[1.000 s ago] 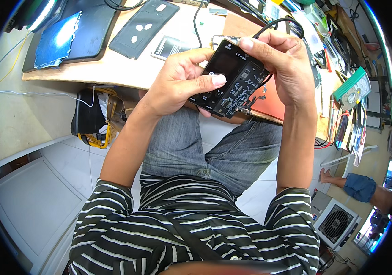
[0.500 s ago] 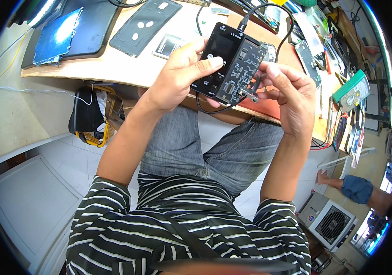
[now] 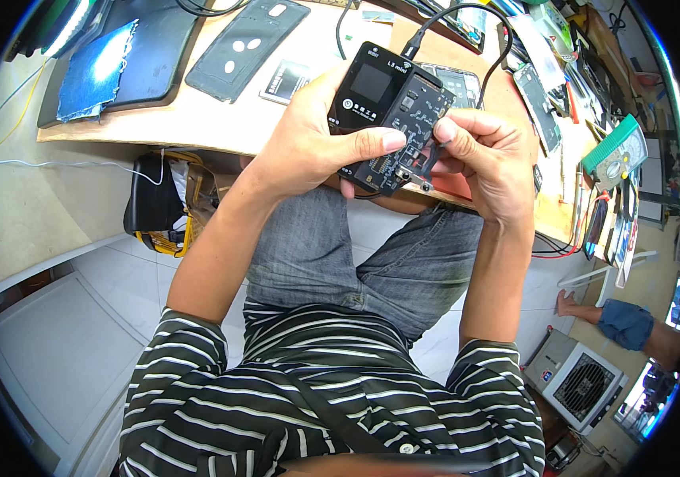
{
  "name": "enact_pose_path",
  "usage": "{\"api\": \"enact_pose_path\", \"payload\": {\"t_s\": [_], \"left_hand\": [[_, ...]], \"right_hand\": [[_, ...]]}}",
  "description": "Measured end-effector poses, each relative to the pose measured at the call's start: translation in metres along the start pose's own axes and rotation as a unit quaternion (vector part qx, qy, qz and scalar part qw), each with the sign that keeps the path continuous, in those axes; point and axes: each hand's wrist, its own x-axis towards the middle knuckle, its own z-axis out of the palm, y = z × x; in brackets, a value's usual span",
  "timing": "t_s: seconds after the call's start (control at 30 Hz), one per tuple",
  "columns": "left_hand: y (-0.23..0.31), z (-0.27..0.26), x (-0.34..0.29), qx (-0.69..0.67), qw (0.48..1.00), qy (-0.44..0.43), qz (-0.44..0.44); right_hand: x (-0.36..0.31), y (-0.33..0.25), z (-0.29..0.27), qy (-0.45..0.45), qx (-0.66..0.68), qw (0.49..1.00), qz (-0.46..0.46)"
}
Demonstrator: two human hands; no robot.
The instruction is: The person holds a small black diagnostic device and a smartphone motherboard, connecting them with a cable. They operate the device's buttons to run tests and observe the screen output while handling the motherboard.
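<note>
Above the table's front edge, my left hand point(image 3: 300, 147) grips a black handheld tester point(image 3: 373, 79) that has a small dark screen. Its thumb lies across the front, and its other fingers are mostly hidden behind. Along the tester's right side is a dark circuit board point(image 3: 429, 97) covered in small parts. My right hand point(image 3: 495, 159) is closed at the board's right edge, thumb and fingers pinching a thin dark flex cable point(image 3: 430, 159). Small shiny metal pieces sit at the cable's lower end, by the board. A black plug cable point(image 3: 414, 44) enters the tester's top.
On the wooden table lie a phone back cover point(image 3: 248, 49), a phone battery point(image 3: 282, 81), an opened phone point(image 3: 461, 81) and a dark laptop point(image 3: 166, 56) with blue cloth point(image 3: 100, 70) on it. A green multimeter point(image 3: 619, 155) stands right. Another person's leg point(image 3: 624, 324) shows far right.
The tester has shifted slightly left and down. My left thumb has slid toward the board, uncovering more of the tester's front. My right hand has moved left, keeping its pinch.
</note>
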Motion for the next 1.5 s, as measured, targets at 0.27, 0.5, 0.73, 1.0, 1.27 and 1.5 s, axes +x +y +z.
{"api": "enact_pose_path", "payload": {"t_s": [0.27,0.5,0.73,1.0,1.27,1.5], "left_hand": [[-0.003,-0.005,-0.001,-0.009,1.000,-0.020,-0.022],[-0.010,0.001,0.006,0.064,0.995,0.004,0.077],[0.002,-0.001,0.002,-0.032,0.998,-0.037,-0.046],[0.000,0.000,0.000,0.005,0.999,-0.031,-0.028],[-0.004,0.000,-0.001,0.005,0.999,-0.031,-0.012],[-0.002,-0.009,-0.002,-0.097,0.989,-0.097,-0.050]], "right_hand": [[0.001,0.004,0.000,-0.005,-0.010,1.000,-0.003],[0.007,0.009,-0.007,-0.003,0.015,1.000,0.015],[0.011,0.013,-0.016,-0.040,0.060,0.997,0.023],[0.011,0.018,-0.017,-0.043,0.079,0.996,0.010],[0.012,0.021,-0.016,-0.021,0.063,0.998,0.001],[0.011,0.019,-0.019,-0.012,0.106,0.994,-0.018]]}}
